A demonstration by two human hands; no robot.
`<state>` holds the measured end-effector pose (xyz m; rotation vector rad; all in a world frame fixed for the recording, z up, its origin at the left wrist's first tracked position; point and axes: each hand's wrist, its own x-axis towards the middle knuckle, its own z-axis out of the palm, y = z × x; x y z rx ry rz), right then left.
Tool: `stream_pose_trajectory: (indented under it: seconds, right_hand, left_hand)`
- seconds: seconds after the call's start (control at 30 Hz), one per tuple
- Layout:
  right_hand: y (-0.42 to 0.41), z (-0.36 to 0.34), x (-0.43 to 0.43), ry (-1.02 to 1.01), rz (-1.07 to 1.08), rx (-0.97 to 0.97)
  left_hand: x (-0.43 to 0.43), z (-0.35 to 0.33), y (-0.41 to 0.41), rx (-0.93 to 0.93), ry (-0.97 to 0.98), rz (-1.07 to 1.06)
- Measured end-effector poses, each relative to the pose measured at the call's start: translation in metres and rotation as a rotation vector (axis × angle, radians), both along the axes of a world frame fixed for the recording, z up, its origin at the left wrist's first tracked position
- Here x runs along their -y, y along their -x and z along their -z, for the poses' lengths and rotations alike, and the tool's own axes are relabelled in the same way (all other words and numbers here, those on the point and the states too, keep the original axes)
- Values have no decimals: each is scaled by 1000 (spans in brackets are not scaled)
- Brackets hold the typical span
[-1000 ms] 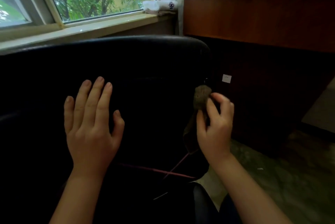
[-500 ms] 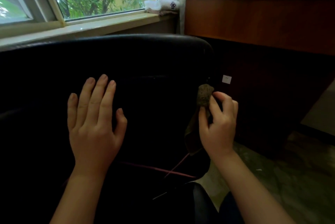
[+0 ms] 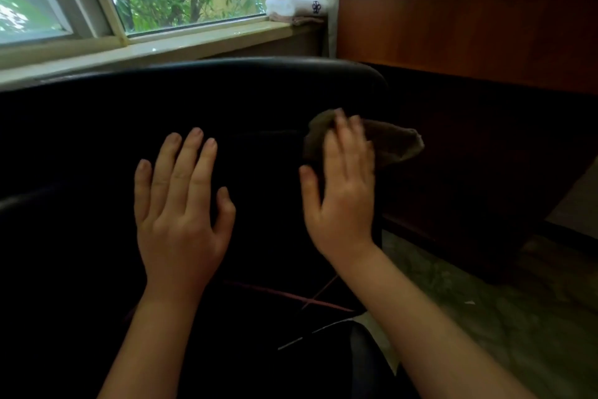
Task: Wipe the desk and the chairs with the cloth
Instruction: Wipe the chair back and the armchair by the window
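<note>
Cloth (image 3: 394, 143) is a small brownish rag pressed flat vs the backrest of the black chair (image 3: 226, 98), up near its right edge, w/ a loose corner flopping out past that edge toward the desk (image 3: 453, 30). Right hand (image 3: 343, 201) sits on top of it, fingers straight and close together, thumb out to the side, palm pushing it onto the chair, not pinching. Fingertips are a bit blurry tbh, so can't say exactly how they lie. Left hand (image 3: 181, 220) is flat on the backrest further left, fingers straight and a little spread, holding nothing, prob just bracing the chair. Handling-wise imo: rag looks soft, light and floppy, zero stiffness, so it'll bunch up or slip out from under the palm if pressure's uneven. Best bet is to keep the palm over the middle of it, or tuck that loose corner under the fingers. Chair surface looks smooth and kinda shiny, so it should glide easy.
</note>
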<state>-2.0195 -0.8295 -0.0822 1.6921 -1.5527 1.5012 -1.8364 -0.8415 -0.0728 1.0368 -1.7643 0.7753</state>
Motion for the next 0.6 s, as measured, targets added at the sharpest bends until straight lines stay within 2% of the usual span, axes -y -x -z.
stream_pose_trajectory:
  seconds: [0.07,0.13,0.23,0.3,0.33,0.47,0.53,0.6]
  right_hand:
    - [-7,4,-4,44,-78,-147]
    - [7,-3,-1,87,-41,-185]
    - [22,-17,5,130,128,35]
    - [1,-23,5,146,152,186]
    - [-17,-25,5,142,125,192]
    - [-55,-36,6,110,-156,-97]
    - [-35,-39,9,114,-196,-211]
    - [-8,-26,9,140,-149,-248]
  left_hand:
    - [0,0,-1,10,-3,0]
    - [-2,-1,-1,12,-11,18]
    - [-3,-2,-3,12,-27,36]
    - [-2,-2,-4,8,-36,38]
    - [-2,-2,-5,5,-41,35]
    - [-1,-1,-6,3,-42,44]
    - [-2,-3,-5,-7,-45,77]
    - [-8,-1,-6,-53,-74,129]
